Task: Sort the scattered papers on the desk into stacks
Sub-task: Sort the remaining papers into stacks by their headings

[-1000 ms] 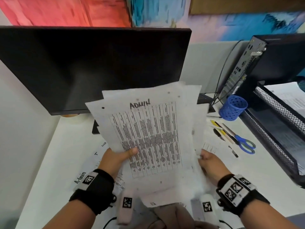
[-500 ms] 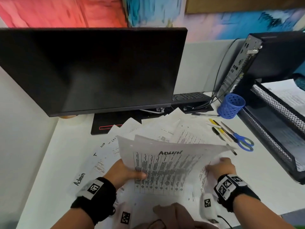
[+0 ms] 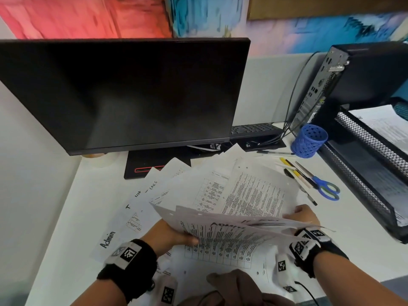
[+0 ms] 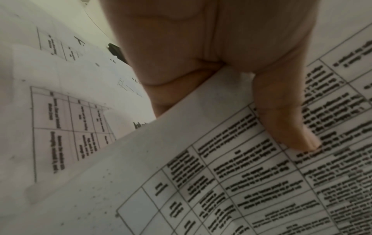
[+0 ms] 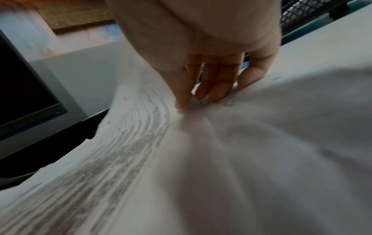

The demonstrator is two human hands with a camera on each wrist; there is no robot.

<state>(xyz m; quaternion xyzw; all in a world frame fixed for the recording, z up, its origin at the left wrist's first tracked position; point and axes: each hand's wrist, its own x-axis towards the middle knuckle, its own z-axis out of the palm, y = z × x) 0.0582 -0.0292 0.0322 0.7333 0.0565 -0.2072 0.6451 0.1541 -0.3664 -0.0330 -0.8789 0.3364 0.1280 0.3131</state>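
Note:
A small stack of printed sheets headed "ADMIN" (image 3: 225, 237) is held nearly flat, low over the desk, between both hands. My left hand (image 3: 174, 235) pinches its left edge, thumb on top (image 4: 281, 114) and fingers underneath. My right hand (image 3: 304, 215) grips the right edge with curled fingers (image 5: 211, 85); the paper there is blurred. Several more sheets with tables and handwritten headings lie fanned out on the white desk (image 3: 66, 206) beneath, one marked "Admin" (image 3: 108, 239) at the left.
A black monitor (image 3: 123, 93) stands behind the papers. To the right are a blue pen cup (image 3: 309, 140), loose pens and blue scissors (image 3: 326, 188), a black mesh paper tray (image 3: 371, 173) holding sheets, and a computer case (image 3: 353, 80).
The held stack has come down from upright in front of the monitor to nearly flat just above the desk; both hands moved down with it, and the fanned sheets behind are now uncovered.

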